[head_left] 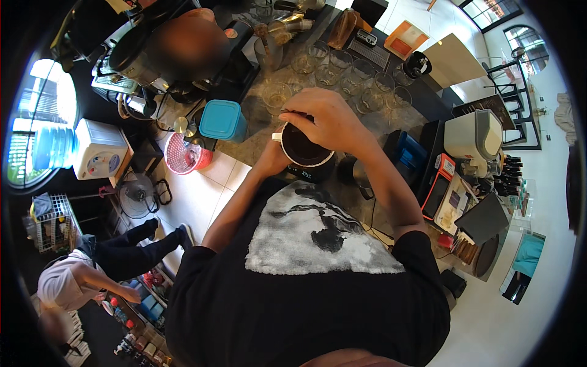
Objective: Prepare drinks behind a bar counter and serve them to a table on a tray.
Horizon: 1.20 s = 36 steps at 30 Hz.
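Note:
A round, light-rimmed vessel [306, 147] with a dark inside and a small handle is right in front of me. It looks like a mug or coffee dripper; I cannot tell which. Below it shows a black device with a lit display [301, 174]. My left hand [274, 157] is closed around the vessel's left side, just under the handle. Over the far rim hangs my right hand [327, 119], its fingers bent together above the opening. Anything between those fingers is hidden. Several clear glasses [339, 67] stand just beyond my right hand.
A blue-lidded tub [221, 120] sits at the counter's left edge, above a pink basket [183, 154]. A dark metal pitcher [358, 174] is close on the right, near a red-framed device [438, 186]. Another person [92, 269] is at the lower left; a fan [137, 194] stands nearby.

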Each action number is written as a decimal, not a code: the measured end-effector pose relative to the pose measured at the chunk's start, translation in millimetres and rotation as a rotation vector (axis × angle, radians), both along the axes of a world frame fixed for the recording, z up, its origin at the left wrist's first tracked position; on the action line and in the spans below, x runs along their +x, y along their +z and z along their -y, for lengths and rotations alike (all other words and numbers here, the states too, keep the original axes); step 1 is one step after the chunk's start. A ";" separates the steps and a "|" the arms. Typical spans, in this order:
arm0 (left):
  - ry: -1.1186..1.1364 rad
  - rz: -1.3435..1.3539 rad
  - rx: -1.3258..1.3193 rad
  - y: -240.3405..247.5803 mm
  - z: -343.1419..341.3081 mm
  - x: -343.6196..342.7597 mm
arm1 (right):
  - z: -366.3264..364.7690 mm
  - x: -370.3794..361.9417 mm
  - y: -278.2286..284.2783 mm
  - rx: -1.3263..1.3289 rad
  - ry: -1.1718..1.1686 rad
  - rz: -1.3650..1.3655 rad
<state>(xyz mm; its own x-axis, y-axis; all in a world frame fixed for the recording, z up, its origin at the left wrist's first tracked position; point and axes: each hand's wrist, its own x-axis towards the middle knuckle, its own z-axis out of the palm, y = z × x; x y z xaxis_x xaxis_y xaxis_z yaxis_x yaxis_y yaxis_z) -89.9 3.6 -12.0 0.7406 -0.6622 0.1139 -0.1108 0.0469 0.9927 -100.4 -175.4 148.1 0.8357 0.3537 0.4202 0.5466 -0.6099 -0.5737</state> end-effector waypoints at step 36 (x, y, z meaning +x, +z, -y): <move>0.017 -0.040 -0.036 -30.6 1.7 -0.6 | -1.1 -51.4 -4.3 0.184 -0.097 -0.121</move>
